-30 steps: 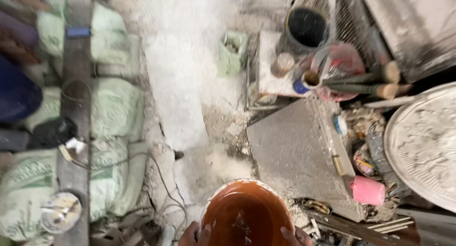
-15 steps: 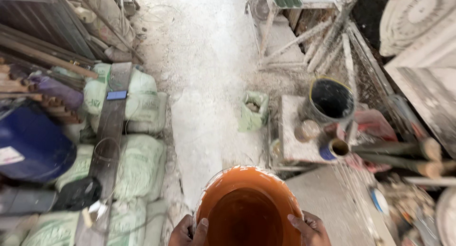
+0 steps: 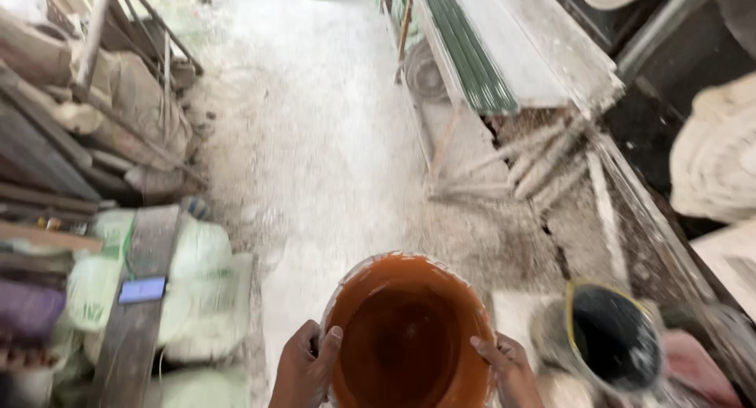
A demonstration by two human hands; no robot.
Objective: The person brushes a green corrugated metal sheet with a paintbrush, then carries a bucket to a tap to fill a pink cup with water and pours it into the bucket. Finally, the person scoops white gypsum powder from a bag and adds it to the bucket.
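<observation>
I hold an orange-brown plastic bucket point(image 3: 405, 333) in front of me, low in the middle of the view, its mouth up and its inside dark and wet-looking. My left hand point(image 3: 305, 366) grips the left rim with the thumb over the edge. My right hand point(image 3: 508, 369) grips the right rim the same way. Below the bucket lies a white, dusty floor point(image 3: 315, 140).
Pale sacks point(image 3: 197, 282) and a wooden plank point(image 3: 138, 313) with a blue phone point(image 3: 142, 289) lie at left, below stacked timber and rods point(image 3: 87, 116). A black bucket point(image 3: 614, 337) stands at right. A bench with green sheets point(image 3: 472, 53) runs along the upper right.
The view has swung forward along the floor: the sacks and black bucket slid down and outward, and the bench came into view. Both hands keep their hold on the bucket.
</observation>
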